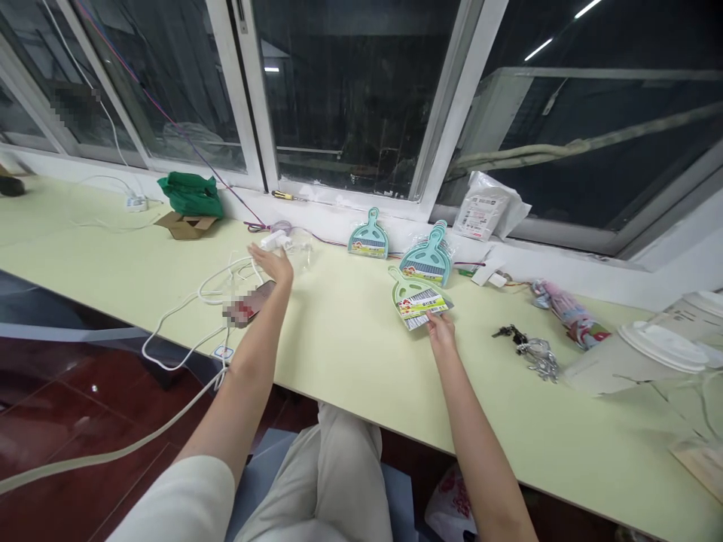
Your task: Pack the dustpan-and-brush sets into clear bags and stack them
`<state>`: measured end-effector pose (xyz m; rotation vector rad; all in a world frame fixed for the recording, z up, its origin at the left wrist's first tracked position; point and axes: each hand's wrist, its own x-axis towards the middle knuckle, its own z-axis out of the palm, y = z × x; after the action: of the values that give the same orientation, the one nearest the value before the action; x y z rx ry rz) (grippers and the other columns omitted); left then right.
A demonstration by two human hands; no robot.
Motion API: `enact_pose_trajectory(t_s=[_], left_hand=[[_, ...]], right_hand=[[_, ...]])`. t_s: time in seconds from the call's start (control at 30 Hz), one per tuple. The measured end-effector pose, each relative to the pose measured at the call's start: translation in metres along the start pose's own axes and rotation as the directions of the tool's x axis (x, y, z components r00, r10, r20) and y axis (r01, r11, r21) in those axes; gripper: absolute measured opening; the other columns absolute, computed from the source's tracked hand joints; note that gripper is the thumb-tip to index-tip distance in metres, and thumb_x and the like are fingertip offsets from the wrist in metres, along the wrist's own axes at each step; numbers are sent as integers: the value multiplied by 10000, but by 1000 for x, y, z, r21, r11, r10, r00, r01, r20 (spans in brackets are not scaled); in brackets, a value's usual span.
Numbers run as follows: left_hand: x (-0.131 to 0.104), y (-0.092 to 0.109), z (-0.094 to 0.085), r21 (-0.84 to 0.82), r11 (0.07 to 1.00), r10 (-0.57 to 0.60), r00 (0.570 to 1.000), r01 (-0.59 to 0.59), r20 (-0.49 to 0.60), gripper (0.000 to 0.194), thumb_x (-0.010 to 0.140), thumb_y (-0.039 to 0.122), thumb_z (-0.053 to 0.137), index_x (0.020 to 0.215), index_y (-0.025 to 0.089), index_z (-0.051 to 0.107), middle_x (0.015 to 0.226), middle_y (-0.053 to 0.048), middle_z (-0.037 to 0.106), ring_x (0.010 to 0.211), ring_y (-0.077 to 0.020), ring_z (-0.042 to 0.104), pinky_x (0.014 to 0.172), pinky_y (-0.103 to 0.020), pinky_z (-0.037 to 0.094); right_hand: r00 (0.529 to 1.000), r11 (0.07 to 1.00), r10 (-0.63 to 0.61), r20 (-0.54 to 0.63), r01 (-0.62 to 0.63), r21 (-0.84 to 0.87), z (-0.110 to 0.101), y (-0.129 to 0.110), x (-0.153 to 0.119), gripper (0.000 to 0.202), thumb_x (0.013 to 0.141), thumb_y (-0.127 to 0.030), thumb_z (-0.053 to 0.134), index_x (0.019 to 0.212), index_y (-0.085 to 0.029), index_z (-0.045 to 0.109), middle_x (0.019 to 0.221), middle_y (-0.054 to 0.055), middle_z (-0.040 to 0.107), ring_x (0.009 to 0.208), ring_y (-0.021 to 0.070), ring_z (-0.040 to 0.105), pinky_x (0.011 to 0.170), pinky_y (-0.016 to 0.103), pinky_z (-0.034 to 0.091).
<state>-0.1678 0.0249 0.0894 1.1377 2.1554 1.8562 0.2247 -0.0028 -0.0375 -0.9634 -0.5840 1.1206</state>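
My right hand [441, 331] is closed on the lower edge of a light green dustpan set [415, 297] with a printed label, held over the table. Just behind it, a stack of teal dustpan sets [429, 256] leans by the window ledge. A single teal dustpan set [369, 239] stands to the left of that stack. My left hand [273, 263] is stretched out flat with its fingers apart, beside a white plug [276, 240] and clear plastic wrap. Below that hand lies a phone [251, 304] among white cables.
A green bag [190, 194] sits on a cardboard box [185, 225] at the back left. A screwdriver [288, 196] lies on the ledge. Rightward are keys [531, 350], a folded umbrella [570, 312], paper cups [638, 357] and a white plastic package [486, 207].
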Motion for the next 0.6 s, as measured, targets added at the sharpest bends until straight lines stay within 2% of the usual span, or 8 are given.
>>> enact_pose_trajectory(t_s=[0.07,0.1,0.17,0.27,0.33,0.43,0.53,0.6], left_hand=[[-30,5,16,-135,990,-34,993,49,110,553,971,323,374,1453,115,202,1533,-183,239,1425,-223,216,1148,-402,244],[-52,8,29,-227,966,-51,947,127,317,514,985,323,324,1448,134,207,1523,-171,274,1412,-205,249,1141,-388,257],[-103,12,59,-270,912,-46,733,308,678,464,996,377,240,1373,126,343,1401,-188,457,1287,-229,445,1063,-429,368],[-174,12,102,-245,881,-12,536,405,844,412,898,447,510,1179,147,536,1103,-146,661,983,-248,642,878,-445,507],[-199,6,120,-313,793,-34,551,522,834,382,881,413,544,1182,178,524,1119,-116,655,1001,-228,639,906,-428,492],[-202,-9,128,-401,727,-99,664,556,741,338,896,403,508,1159,193,540,1162,-102,636,1105,-214,594,999,-390,424],[-185,-25,121,-381,774,-153,734,505,661,344,924,428,439,1173,211,534,1213,-100,619,1157,-215,561,1032,-374,381],[-176,-30,114,-366,818,-152,780,444,607,380,942,439,386,1225,214,502,1267,-104,595,1192,-219,537,1036,-370,366]], right_hand=[[1000,1000,10,0,-10,18,4,4,-3,387,547,-144,786,891,-204,619,891,4,717,868,169,696,737,284,607],[1000,1000,13,6,-13,27,7,5,-6,382,558,-140,779,900,-204,621,900,3,718,863,159,696,734,267,605],[999,999,12,32,-13,37,13,5,-12,369,581,-129,764,911,-206,621,917,0,722,854,139,695,727,235,599],[990,998,56,127,-53,-30,21,1,-21,302,638,-136,745,900,-210,615,900,-4,729,804,125,701,699,218,597],[955,970,198,223,-157,-188,21,-5,-23,228,687,-159,737,880,-188,618,838,24,733,738,145,710,656,243,604],[901,874,376,217,-267,-405,12,-18,-18,96,769,-162,683,834,-132,619,729,86,723,666,186,715,616,274,604],[981,922,194,-4,-183,-342,-9,-33,-4,105,892,-185,526,822,-136,587,715,89,712,692,152,714,687,229,585],[985,937,115,-126,-150,-316,-23,-43,4,223,954,-271,426,833,-147,567,700,90,700,672,137,701,686,213,568]])
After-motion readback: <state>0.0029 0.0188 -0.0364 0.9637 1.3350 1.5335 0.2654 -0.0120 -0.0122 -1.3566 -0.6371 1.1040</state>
